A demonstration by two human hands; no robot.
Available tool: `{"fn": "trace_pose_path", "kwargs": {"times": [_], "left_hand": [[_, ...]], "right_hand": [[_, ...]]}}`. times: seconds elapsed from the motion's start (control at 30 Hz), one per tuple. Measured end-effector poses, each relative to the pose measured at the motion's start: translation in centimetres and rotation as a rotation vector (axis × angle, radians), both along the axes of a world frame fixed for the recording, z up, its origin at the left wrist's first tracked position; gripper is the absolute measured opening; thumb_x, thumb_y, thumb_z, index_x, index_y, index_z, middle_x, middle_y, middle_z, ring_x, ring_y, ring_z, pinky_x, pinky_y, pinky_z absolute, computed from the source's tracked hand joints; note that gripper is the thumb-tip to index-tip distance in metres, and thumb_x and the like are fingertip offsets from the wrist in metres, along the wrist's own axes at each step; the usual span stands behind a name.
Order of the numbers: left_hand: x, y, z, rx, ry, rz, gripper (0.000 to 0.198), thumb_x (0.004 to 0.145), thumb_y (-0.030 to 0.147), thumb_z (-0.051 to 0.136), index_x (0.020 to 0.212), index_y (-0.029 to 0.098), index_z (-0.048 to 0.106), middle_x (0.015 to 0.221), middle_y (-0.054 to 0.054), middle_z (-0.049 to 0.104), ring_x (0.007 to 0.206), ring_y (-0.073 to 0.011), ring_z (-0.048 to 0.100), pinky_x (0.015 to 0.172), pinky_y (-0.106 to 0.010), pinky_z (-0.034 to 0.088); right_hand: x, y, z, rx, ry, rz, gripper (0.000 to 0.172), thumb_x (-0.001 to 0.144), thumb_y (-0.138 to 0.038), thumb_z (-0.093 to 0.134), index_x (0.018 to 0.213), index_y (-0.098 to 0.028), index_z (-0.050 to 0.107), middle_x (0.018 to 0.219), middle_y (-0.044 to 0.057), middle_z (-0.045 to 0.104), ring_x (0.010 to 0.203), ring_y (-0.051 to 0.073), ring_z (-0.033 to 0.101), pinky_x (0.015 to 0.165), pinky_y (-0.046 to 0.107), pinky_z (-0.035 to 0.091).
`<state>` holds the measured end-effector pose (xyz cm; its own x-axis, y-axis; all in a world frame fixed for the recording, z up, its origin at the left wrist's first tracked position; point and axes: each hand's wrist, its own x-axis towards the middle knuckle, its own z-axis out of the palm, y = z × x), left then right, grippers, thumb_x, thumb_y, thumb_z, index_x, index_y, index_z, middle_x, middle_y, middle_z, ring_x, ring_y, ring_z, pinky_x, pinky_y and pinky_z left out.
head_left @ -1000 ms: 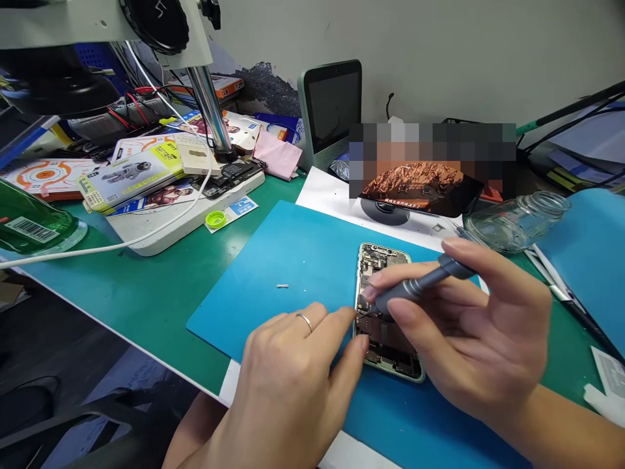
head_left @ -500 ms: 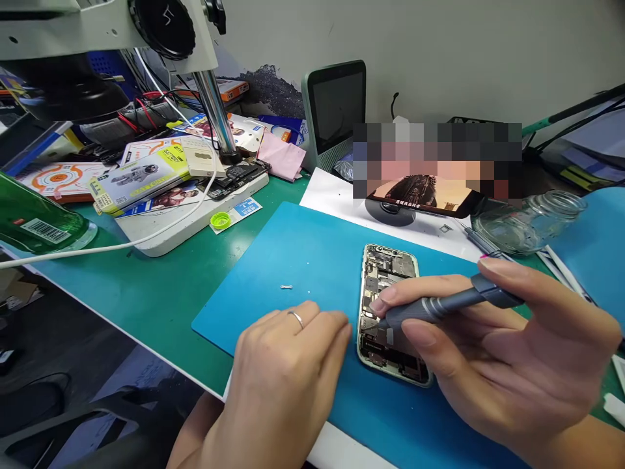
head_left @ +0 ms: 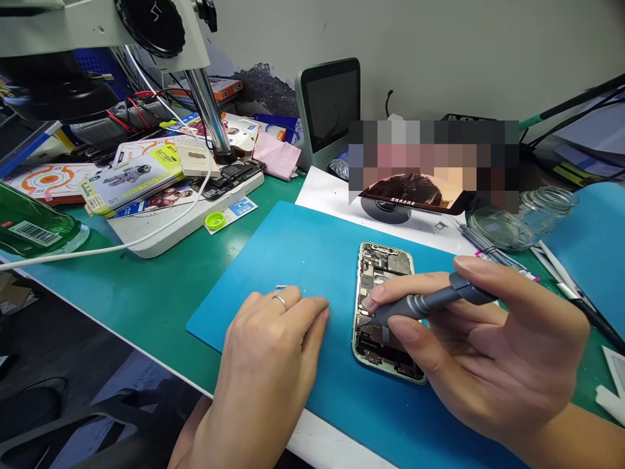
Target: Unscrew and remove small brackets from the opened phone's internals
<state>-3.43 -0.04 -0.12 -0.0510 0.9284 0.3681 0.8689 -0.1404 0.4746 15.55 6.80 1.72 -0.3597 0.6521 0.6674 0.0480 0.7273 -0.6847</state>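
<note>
An opened phone (head_left: 387,262), its inner boards and parts exposed, lies on the blue mat (head_left: 288,241). My right hand (head_left: 508,358) is closed on a grey precision screwdriver (head_left: 439,298), with a finger over its rear end and fingertips gripping the knurled part. The driver slants down to the phone's left side; I cannot tell whether its tip touches. My right hand covers part of the phone. To the left, my left hand (head_left: 273,352), wearing a ring, is closed above the mat, its fingertips hidden. A tiny metal piece (head_left: 281,286) lies just beyond its knuckles.
A microscope stand (head_left: 208,107) rises at the left, its base cluttered with boxes and boards. A green bottle (head_left: 36,221) and a white cable (head_left: 131,243) lie near it. Behind the mat are a phone playing video (head_left: 420,198), a smart display (head_left: 329,107) and a glass jar (head_left: 522,218).
My left hand has moved left, away from the opened phone. My right hand and the screwdriver have shifted slightly left, and the driver stands a little steeper. The view has shifted slightly.
</note>
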Motion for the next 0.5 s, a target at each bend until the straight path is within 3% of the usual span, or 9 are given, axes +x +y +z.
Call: {"fn": "trace_pose_path", "kwargs": {"times": [0.17, 0.37, 0.5], "left_hand": [[-1.1, -0.5, 0.6, 0.025, -0.037, 0.000, 0.018, 0.102, 0.019, 0.060, 0.105, 0.026, 0.076, 0.076, 0.003, 0.061, 0.068, -0.0161, 0.051, 0.068, -0.033, 0.034], [-4.7, -0.4, 1.4, -0.028, -0.142, 0.241, 0.015, 0.099, 0.028, 0.065, 0.102, 0.030, 0.079, 0.069, 0.005, 0.055, 0.065, -0.0140, 0.050, 0.063, -0.030, 0.034], [-5.1, 0.3, 1.3, -0.088, -0.169, 0.213, 0.018, 0.099, 0.030, 0.063, 0.104, 0.028, 0.081, 0.071, 0.004, 0.057, 0.067, -0.0142, 0.053, 0.063, -0.029, 0.036]], "right_hand": [[-0.1, -0.1, -0.2, -0.018, -0.005, -0.039, 0.076, 0.085, 0.000, 0.071, 0.146, -0.042, 0.054, 0.134, 0.008, 0.065, 0.085, 0.025, 0.079, 0.068, 0.043, 0.073], [0.0, -0.1, -0.2, -0.009, -0.012, -0.095, 0.077, 0.083, -0.001, 0.074, 0.145, -0.045, 0.056, 0.133, 0.006, 0.063, 0.086, 0.027, 0.079, 0.072, 0.047, 0.073], [0.0, 0.0, -0.1, -0.004, -0.051, -0.108, 0.075, 0.085, -0.002, 0.073, 0.145, -0.044, 0.057, 0.133, 0.007, 0.064, 0.086, 0.029, 0.079, 0.066, 0.047, 0.073]]}}
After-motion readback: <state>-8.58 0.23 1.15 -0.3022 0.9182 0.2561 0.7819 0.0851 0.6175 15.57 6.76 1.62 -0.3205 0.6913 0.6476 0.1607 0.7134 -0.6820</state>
